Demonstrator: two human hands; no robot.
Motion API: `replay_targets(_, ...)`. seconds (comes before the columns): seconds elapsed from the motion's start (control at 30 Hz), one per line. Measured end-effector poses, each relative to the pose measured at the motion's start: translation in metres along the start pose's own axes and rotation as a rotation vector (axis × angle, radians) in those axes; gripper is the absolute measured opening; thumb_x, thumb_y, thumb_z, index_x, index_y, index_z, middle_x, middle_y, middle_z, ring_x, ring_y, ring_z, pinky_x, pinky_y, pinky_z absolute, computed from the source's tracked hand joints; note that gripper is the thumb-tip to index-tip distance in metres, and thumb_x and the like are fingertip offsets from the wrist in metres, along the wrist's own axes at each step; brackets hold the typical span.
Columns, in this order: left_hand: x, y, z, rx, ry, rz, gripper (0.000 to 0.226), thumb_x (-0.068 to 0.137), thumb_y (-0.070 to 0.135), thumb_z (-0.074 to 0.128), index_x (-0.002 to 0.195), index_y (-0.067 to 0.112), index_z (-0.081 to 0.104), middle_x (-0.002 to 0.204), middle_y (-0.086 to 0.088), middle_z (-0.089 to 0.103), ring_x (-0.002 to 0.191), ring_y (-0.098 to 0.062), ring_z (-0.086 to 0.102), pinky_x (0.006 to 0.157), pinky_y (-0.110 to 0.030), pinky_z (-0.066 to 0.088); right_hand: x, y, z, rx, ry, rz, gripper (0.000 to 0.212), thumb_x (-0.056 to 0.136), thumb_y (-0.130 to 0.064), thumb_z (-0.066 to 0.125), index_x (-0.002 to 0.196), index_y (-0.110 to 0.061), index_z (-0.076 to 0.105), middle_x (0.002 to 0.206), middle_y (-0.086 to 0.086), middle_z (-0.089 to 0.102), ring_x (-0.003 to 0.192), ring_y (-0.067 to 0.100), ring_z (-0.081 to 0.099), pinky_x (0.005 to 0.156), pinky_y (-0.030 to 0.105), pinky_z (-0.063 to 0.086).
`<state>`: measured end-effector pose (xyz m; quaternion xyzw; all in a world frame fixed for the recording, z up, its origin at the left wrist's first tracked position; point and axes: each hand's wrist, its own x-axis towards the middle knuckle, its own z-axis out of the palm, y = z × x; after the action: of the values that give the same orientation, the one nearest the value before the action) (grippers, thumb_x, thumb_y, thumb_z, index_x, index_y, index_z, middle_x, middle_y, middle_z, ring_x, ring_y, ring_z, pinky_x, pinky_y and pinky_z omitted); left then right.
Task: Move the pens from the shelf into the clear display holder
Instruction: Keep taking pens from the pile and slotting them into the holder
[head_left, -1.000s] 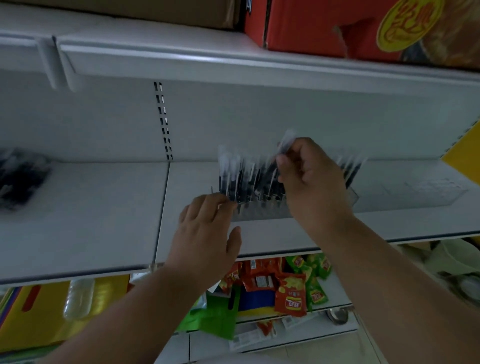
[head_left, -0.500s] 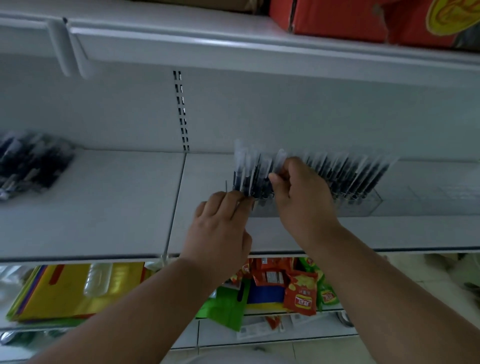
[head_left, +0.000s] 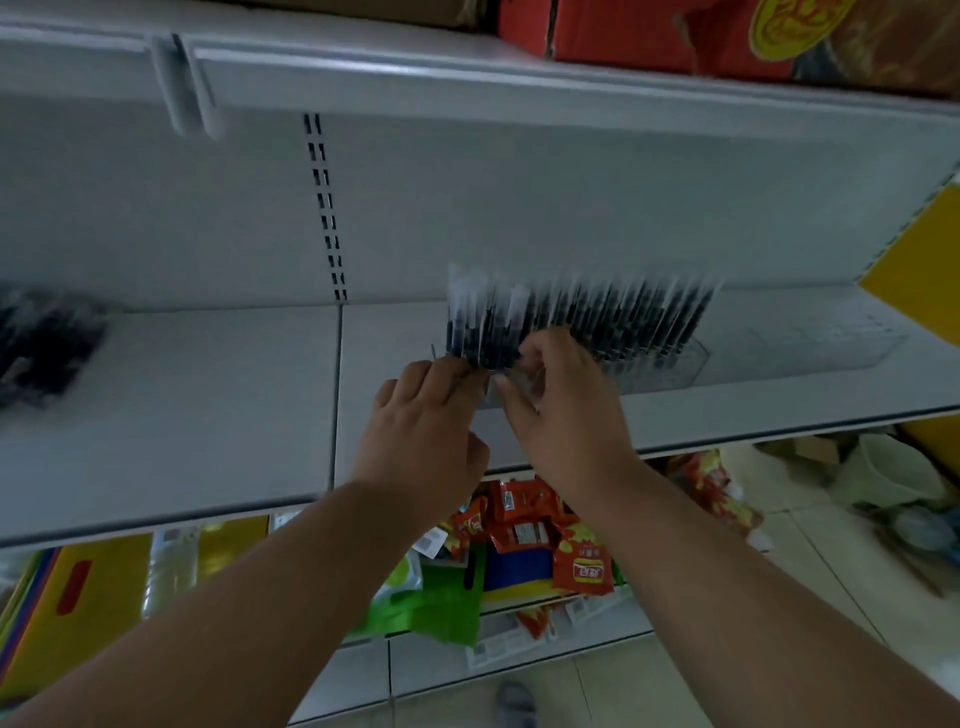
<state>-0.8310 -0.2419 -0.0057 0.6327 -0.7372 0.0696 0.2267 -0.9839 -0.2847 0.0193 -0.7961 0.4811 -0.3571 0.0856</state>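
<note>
Clear display holder (head_left: 670, 364) full of pens (head_left: 597, 317); left hand (head_left: 426, 431), right hand (head_left: 566, 410) pinching leftmost pens.

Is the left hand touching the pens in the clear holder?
Touching. In the head view the left hand's fingertips press against the bottoms of the leftmost pens standing in the clear holder, with no gap showing.

One clear display holder (head_left: 675, 364), two hands, two heaps of pens, their number too blurred to count.

white shelf (head_left: 208, 405) carries clear display holder (head_left: 670, 364) and loose pens (head_left: 41, 348).
</note>
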Motion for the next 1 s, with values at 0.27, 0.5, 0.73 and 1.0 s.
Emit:
replay_targets(0.27,-0.071,-0.022,-0.022,0.007,0.141,-0.267,0.04,0.082,0.034,0.048,0.113,0.014,0.065,0.109,-0.004,0.06,0.103,-0.026,0.051,0.089,-0.038,0.039,0.0,-0.05,0.0,-0.037,-0.12,-0.24,0.027,0.09,-0.028,0.064,0.109,-0.01,0.057,0.101,0.006,0.058,0.09,0.024,0.056,0.077,0.041,0.049)
replay_targets(0.5,-0.14,-0.063,-0.068,0.187,0.028,-0.574,0.033,0.083,0.038,0.05,0.105,0.021,0.068,0.107,0.0,0.061,0.102,-0.027,0.055,0.087,-0.041,0.046,0.009,-0.132,0.039,0.076,-0.385,-0.396,0.033,0.091,-0.035,0.061,0.118,-0.015,0.056,0.111,0.008,0.057,0.097,0.027,0.055,0.083,0.043,0.047)
replay_targets(0.73,-0.216,-0.112,-0.111,0.26,0.003,-0.812,0.039,0.085,0.043,0.043,0.11,0.024,0.067,0.115,0.001,0.061,0.11,-0.026,0.055,0.093,-0.045,0.044,-0.001,-0.22,0.076,0.078,-0.517,-0.483,0.038,0.096,-0.043,0.051,0.127,-0.021,0.049,0.124,0.003,0.049,0.112,0.022,0.046,0.093,0.038,0.041)
replay_targets(1.0,-0.281,-0.205,-0.166,0.235,0.079,-0.702,0.034,0.088,0.04,0.043,0.107,0.024,0.066,0.105,0.003,0.062,0.097,-0.023,0.056,0.083,-0.04,0.046,-0.015,-0.334,0.121,0.04,-0.409,-0.471,0.033,0.094,-0.045,0.052,0.117,-0.022,0.053,0.117,0.001,0.052,0.106,0.022,0.05,0.089,0.04,0.045)
